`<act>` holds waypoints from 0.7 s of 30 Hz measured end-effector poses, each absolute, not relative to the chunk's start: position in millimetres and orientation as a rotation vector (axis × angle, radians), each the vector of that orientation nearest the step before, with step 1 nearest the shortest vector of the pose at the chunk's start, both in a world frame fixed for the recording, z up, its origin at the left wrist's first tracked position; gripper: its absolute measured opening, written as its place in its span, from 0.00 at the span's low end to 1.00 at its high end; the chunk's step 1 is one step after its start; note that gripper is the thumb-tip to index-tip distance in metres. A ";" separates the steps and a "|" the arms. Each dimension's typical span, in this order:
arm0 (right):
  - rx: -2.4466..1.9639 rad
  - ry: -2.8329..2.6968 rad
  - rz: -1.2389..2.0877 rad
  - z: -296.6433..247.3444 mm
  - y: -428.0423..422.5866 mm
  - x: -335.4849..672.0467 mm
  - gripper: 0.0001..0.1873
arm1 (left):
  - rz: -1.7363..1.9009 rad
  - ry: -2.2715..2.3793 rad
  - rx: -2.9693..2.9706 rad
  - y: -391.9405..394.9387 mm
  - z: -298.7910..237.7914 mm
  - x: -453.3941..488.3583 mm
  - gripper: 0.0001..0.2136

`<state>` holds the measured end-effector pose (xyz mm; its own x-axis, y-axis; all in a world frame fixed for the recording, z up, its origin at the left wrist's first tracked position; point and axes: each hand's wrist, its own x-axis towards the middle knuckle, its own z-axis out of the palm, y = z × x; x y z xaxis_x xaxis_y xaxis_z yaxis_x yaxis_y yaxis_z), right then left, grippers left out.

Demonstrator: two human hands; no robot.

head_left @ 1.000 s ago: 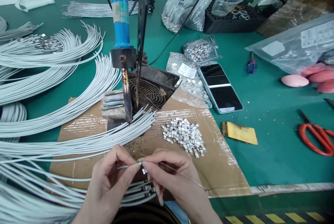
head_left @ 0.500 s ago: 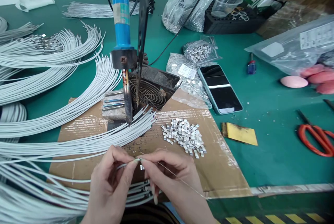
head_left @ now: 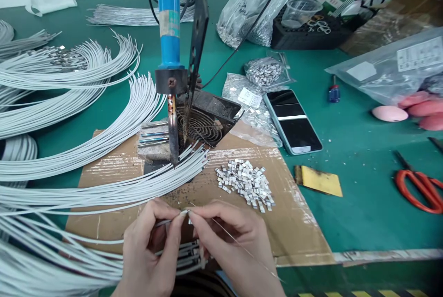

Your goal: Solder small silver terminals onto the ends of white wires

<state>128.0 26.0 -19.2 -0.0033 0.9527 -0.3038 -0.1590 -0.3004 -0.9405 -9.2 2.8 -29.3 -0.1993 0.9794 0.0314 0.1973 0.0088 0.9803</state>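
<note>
My left hand point(head_left: 148, 246) pinches a light grey cable point(head_left: 163, 222) close to its end, thumb against forefinger. Its fingertips meet those of my right hand point(head_left: 238, 237), which is closed in a pinch at the cable's tip. A small pale piece shows between the fingertips, mostly hidden. Through my right hand a thin silvery wire point(head_left: 235, 240), like solder wire, runs back past the wrist. Beyond the hands stands a blue-handled soldering iron point(head_left: 169, 48), tip down in a holder. Small white and silver connectors point(head_left: 246, 184) lie heaped on the cardboard point(head_left: 290, 228).
Bundles of grey cables point(head_left: 104, 191) fan across the left side. A fan point(head_left: 199, 124) sits behind the iron tip. To the right lie a phone point(head_left: 294, 121), a yellow sponge point(head_left: 320, 180), red-handled scissors point(head_left: 418, 190) and a small screwdriver point(head_left: 334, 90). Plastic bags point(head_left: 266, 71) lie behind.
The whole view has shifted slightly, with the soldering iron appearing a little further right. Both hands keep their pinch at the cable end, almost unmoved.
</note>
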 end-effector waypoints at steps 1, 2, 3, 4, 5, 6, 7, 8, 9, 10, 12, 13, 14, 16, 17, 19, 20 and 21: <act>-1.299 -1.025 1.446 -19.1 28.4 132.5 0.06 | 1.207 1.516 1.293 4.3 -26.3 -12.2 0.08; -1.286 -1.147 1.401 -18.8 30.8 136.9 0.08 | 1.140 1.523 1.318 5.9 -23.1 -15.1 0.08; -1.279 -1.271 1.346 -18.2 32.8 140.6 0.09 | 1.073 1.527 1.335 7.4 -20.0 -17.8 0.09; -1.277 -1.385 1.287 -17.2 34.4 143.4 0.10 | 1.008 1.531 1.342 8.9 -17.1 -20.0 0.09; -1.282 -1.474 1.233 -15.8 35.3 145.1 0.09 | 0.954 1.536 1.335 10.2 -14.5 -21.6 0.10; -1.292 -1.526 1.189 -14.4 35.6 145.3 0.09 | 0.917 1.540 1.307 11.4 -12.1 -22.6 0.10; -1.297 -1.541 1.156 -13.3 35.1 144.1 0.09 | 0.897 1.541 1.259 12.4 -10.0 -22.8 0.10; -1.305 -1.517 1.132 -12.8 33.9 141.4 0.09 | 0.889 1.535 1.194 13.4 -8.1 -22.3 0.11; -1.312 -1.463 1.117 -13.3 32.1 137.4 0.09 | 0.889 1.520 1.112 14.2 -6.3 -21.4 0.12; -1.317 -1.394 1.107 -15.1 29.7 132.4 0.09 | 0.894 1.497 1.022 15.0 -4.7 -20.2 0.14; -1.300 -1.272 1.060 -22.4 24.2 120.7 0.09 | 0.902 1.452 0.848 16.6 -1.9 -17.7 0.18; -1.281 -1.236 1.011 -27.4 21.5 114.9 0.09 | 0.907 1.432 0.775 17.4 -0.8 -16.8 0.20; -1.256 -1.221 0.940 -32.5 19.1 109.8 0.08 | 0.913 1.413 0.710 18.3 0.1 -16.4 0.21; -1.195 -1.228 0.769 -41.2 16.0 102.6 0.09 | 0.919 1.379 0.607 20.3 1.0 -16.5 0.21; -1.165 -1.243 0.701 -44.0 15.5 101.0 0.10 | 0.923 1.364 0.574 21.3 1.1 -16.9 0.21; -1.122 -1.286 0.653 -45.7 16.4 101.1 0.12 | 0.944 1.356 0.542 23.2 0.9 -17.6 0.22; -1.115 -1.309 0.661 -44.9 17.3 102.4 0.13 | 0.961 1.364 0.540 24.0 0.7 -17.6 0.22; -1.116 -1.334 0.681 -43.6 18.3 103.9 0.13 | 0.978 1.376 0.542 24.7 0.6 -17.5 0.22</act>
<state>103.9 18.3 -43.6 0.1692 0.9002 0.4013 0.2029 0.3666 -0.9080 -17.5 24.7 0.6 -0.0888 0.8250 -0.5582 -0.2553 0.5228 0.8133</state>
